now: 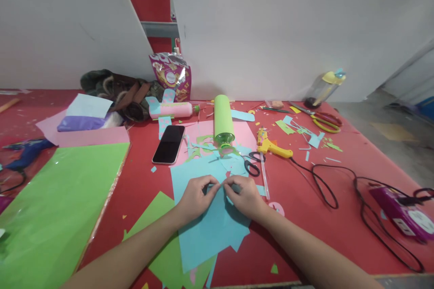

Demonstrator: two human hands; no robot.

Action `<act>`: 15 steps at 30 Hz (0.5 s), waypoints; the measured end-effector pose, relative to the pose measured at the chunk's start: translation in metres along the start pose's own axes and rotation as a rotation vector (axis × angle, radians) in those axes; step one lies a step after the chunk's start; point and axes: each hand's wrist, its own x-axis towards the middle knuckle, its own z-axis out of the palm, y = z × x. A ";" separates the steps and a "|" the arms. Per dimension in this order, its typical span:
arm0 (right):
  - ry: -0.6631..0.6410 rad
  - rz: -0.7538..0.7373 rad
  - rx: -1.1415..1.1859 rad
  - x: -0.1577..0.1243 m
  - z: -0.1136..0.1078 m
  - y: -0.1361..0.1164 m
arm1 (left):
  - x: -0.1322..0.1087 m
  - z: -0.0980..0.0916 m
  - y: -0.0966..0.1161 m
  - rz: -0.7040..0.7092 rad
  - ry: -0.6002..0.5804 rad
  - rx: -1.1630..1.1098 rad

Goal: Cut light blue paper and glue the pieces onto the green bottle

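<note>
Both hands meet over a sheet of light blue paper on the red table. My left hand is closed, thumb and forefinger pinched together. Mirroring it, my right hand is also pinched, its fingertips almost touching the left ones. Whatever small piece sits between the fingertips is too small to make out. Just beyond lie blue paper scraps and scissors with black handles. A bottle wrapped in green paper lies with its neck toward me. Under the blue sheet is green paper.
A phone lies left of the scraps. To the right are a yellow glue gun, its black cord and a purple power strip. A pink-wrapped bottle, a snack bag and red-yellow scissors are farther back. Green sheets cover the left.
</note>
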 end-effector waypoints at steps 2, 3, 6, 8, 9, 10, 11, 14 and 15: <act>-0.009 0.023 0.013 0.000 0.000 0.001 | 0.000 0.000 0.001 -0.001 0.003 -0.002; -0.012 0.032 0.019 0.000 0.000 0.002 | 0.000 0.000 0.001 -0.001 0.006 -0.005; -0.013 0.047 0.030 0.001 0.000 0.005 | 0.000 -0.001 0.003 -0.006 0.013 -0.011; -0.006 0.043 0.034 0.001 0.000 0.006 | 0.000 -0.002 0.003 -0.010 0.017 -0.014; -0.003 0.035 0.036 0.001 -0.001 0.006 | 0.001 -0.002 0.003 -0.011 0.019 -0.014; 0.000 0.023 0.039 0.000 -0.002 0.006 | 0.001 -0.003 0.004 -0.011 0.019 -0.013; 0.002 0.008 0.040 0.000 -0.002 0.005 | 0.001 -0.003 0.003 -0.011 0.017 -0.011; 0.007 -0.047 0.031 -0.001 -0.003 0.002 | 0.000 -0.002 0.004 -0.001 0.004 -0.004; 0.009 -0.062 0.023 -0.001 -0.002 0.002 | 0.000 -0.002 0.004 0.004 -0.002 -0.002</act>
